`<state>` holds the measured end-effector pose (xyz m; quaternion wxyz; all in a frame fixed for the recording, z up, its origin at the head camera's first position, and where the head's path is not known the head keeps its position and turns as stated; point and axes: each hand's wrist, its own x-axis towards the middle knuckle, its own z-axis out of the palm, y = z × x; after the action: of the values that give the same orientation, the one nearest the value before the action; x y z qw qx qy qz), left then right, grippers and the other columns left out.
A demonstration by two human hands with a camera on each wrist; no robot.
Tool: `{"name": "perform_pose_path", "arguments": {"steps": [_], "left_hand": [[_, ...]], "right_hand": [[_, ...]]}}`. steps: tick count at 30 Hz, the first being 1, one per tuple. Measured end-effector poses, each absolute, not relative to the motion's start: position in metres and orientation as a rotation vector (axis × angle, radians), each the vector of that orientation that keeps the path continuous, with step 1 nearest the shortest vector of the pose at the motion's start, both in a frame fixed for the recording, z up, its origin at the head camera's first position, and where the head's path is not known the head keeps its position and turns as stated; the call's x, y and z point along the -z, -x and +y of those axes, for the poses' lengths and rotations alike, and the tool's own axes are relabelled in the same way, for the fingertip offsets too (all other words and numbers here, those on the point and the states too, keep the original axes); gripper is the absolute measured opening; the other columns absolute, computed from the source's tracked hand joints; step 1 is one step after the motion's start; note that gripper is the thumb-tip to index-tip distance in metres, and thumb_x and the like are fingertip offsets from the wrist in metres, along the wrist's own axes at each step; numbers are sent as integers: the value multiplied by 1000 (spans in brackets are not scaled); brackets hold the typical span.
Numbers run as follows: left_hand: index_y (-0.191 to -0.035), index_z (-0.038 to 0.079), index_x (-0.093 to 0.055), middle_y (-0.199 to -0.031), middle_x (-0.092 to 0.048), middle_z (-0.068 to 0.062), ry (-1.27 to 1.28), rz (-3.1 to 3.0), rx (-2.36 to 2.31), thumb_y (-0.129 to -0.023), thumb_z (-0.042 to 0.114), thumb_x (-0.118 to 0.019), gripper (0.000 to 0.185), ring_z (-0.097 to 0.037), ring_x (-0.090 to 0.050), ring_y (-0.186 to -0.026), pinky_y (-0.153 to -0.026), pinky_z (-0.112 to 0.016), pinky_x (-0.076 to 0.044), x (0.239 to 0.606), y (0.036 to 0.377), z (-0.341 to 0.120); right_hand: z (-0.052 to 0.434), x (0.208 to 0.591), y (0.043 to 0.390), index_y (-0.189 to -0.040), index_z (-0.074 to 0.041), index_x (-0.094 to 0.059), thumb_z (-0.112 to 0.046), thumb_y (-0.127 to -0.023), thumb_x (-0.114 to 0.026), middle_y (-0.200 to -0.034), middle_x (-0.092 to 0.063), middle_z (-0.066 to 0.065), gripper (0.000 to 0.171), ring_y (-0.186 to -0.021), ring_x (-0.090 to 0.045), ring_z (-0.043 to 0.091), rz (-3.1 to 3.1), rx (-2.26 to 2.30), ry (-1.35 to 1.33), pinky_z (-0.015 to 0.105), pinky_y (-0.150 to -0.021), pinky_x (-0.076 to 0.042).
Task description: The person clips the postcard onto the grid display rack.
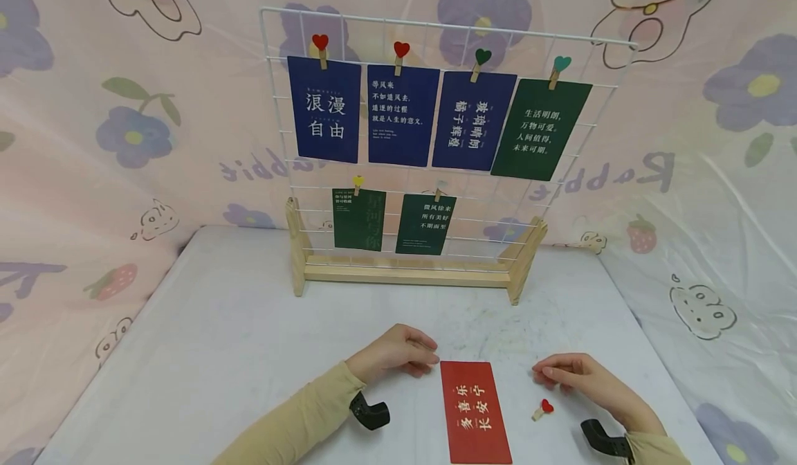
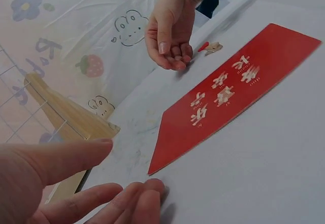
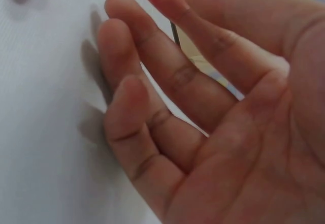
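Note:
A red card (image 1: 475, 412) with pale lettering lies flat on the white table (image 1: 218, 354) near the front edge. My left hand (image 1: 423, 356) rests on the table just off the card's top left corner, fingers loosely curled and holding nothing; the left wrist view shows its fingertips (image 2: 147, 189) close to the red card (image 2: 233, 94). My right hand (image 1: 544, 371) rests on the table to the right of the card, also empty. A small wooden clip with a red heart (image 1: 543, 408) lies between the card and that hand. In the right wrist view the palm (image 3: 228, 132) faces the camera with relaxed fingers.
A white wire grid (image 1: 436, 29) on a wooden stand (image 1: 405, 271) stands at the back of the table. Several blue and green cards (image 1: 324, 108) hang on it from heart clips. A flower-patterned cloth (image 1: 124, 140) surrounds the table on three sides.

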<state>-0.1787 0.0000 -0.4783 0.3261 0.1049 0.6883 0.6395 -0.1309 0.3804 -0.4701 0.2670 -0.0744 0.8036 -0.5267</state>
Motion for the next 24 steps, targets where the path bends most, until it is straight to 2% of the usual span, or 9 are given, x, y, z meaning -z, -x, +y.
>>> {"name": "perform_pose_path", "arguments": {"steps": [7,14,21,24], "left_hand": [[-102,-3,-68,-76,-69,-14,-241,1893,-1668,-82,8,-75,24,-15,-63,-59,-56,-27,-56,483,176,6],[-93,-3,-70,-70,-68,-5,-340,2068,-1645,-73,2,-81,23,-13,-60,-54,-52,-25,-54,484,170,15],[-87,-3,-70,-65,-65,-4,-419,2187,-1633,-68,3,-85,25,-12,-56,-50,-47,-22,-49,486,165,22],[-85,-2,-70,-63,-64,-3,-418,2204,-1640,-67,2,-85,24,-11,-56,-48,-46,-22,-48,487,164,24]], "right_hand": [[381,471,129,-121,8,-59,-16,-101,-50,-108,-65,18,33,-86,-59,17,2150,1439,207,27,-66,-47],[381,471,126,-121,7,-60,-15,-100,-51,-107,-66,18,32,-87,-61,18,2141,1430,243,27,-67,-47],[381,471,124,-122,10,-58,-11,-98,-54,-115,-63,23,32,-96,-64,17,2099,1448,302,23,-79,-50],[381,471,123,-123,10,-57,-11,-98,-55,-115,-63,23,32,-97,-64,17,2096,1447,312,23,-79,-50]]}}
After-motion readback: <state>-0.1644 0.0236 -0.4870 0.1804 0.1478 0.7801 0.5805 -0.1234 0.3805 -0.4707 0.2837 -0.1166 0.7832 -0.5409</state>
